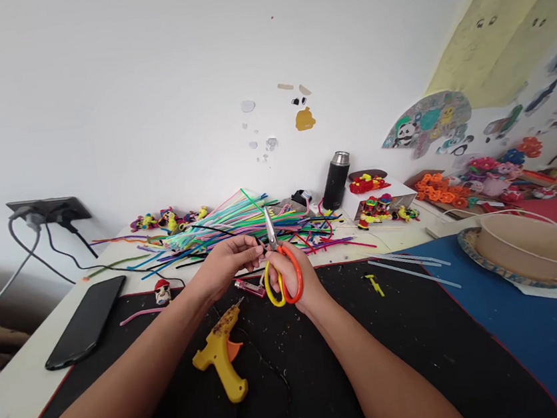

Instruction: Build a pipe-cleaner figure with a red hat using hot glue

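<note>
Silver scissor blades, seemingly black strand

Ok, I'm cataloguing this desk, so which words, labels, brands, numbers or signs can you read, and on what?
No text can be read.
Scissors: no lettering legible.
Black flask: any marking is too small to read.
Glue gun: nothing legible.
Yellow paper: dark marks, no readable words.

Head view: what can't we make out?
All head view:
1. Dark piece in left hand: too small, partly covered by fingers.
2. Right hand: some fingers hidden behind scissors.
3. Pile: lower stems buried under upper ones.
4. Forearms: cut off by bottom edge.
</note>
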`<state>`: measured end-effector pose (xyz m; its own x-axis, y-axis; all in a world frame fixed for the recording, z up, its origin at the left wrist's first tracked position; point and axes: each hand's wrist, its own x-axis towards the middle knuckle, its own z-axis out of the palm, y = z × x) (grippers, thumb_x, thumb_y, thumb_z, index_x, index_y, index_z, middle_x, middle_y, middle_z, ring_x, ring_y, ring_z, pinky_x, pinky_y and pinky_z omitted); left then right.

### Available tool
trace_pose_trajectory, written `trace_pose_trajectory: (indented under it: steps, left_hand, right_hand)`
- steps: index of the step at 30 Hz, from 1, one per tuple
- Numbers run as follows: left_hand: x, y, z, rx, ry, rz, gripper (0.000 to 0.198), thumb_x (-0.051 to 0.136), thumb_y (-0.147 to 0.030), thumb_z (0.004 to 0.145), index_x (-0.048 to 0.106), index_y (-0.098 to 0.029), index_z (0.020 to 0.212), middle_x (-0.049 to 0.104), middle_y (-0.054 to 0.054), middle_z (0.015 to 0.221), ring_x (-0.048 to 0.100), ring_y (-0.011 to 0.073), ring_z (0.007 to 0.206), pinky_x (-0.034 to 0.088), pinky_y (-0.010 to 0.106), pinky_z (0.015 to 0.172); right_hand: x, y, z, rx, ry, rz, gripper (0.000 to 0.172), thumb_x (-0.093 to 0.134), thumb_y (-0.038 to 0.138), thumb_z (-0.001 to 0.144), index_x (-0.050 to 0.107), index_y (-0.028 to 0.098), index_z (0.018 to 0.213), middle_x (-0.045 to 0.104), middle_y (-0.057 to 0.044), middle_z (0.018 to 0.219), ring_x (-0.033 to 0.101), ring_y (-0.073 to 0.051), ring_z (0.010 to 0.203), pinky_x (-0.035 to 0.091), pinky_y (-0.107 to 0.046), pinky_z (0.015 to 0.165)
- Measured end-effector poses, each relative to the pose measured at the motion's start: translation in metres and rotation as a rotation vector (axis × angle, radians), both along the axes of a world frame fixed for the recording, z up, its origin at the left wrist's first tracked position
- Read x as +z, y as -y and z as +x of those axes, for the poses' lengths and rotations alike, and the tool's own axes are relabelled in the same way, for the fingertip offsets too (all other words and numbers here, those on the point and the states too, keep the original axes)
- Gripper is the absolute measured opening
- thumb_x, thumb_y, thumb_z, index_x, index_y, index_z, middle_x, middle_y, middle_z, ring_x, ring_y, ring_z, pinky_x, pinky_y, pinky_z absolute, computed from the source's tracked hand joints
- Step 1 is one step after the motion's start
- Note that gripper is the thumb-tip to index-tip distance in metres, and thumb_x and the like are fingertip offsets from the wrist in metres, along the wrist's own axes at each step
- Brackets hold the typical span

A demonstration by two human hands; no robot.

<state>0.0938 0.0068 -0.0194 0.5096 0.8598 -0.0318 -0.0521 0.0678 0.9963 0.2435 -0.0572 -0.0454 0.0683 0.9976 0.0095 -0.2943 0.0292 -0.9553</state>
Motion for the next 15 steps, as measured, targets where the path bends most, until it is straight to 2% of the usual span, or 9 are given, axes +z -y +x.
trace_pose_trajectory:
  steps: [4, 7, 15]
  left_hand:
    - [0.001, -0.002, -0.001, -0.012, -0.023, -0.015, 0.042, 0.092, -0.046, 0.063, 0.067, -0.016, 0.076, 0.062, -0.001, 0.070, 0.053, 0.0105, 0.062, 0.045, 0.024, 0.061]
    - [0.004, -0.004, -0.006, -0.054, -0.019, -0.034, 0.040, 0.092, -0.044, 0.065, 0.067, -0.016, 0.078, 0.063, -0.001, 0.068, 0.054, 0.0102, 0.060, 0.045, 0.023, 0.060]
    - [0.012, -0.006, -0.016, -0.121, -0.067, -0.047, 0.041, 0.086, -0.046, 0.076, 0.058, -0.017, 0.087, 0.072, 0.003, 0.074, 0.071, 0.0170, 0.071, 0.053, 0.024, 0.064]
  right_hand:
    - [0.002, 0.001, 0.000, 0.026, -0.003, -0.010, 0.022, 0.067, 0.040, 0.083, 0.053, 0.022, 0.086, 0.052, 0.008, 0.047, 0.043, -0.011, 0.036, 0.034, -0.021, 0.038]
    - [0.003, 0.001, 0.000, 0.052, -0.027, -0.024, 0.027, 0.070, 0.043, 0.083, 0.053, 0.022, 0.085, 0.052, 0.008, 0.048, 0.044, -0.010, 0.036, 0.034, -0.021, 0.039]
    - [-0.002, -0.004, 0.003, 0.011, -0.099, -0.028, 0.033, 0.075, 0.048, 0.082, 0.056, 0.021, 0.084, 0.052, 0.008, 0.051, 0.044, -0.009, 0.037, 0.033, -0.020, 0.038]
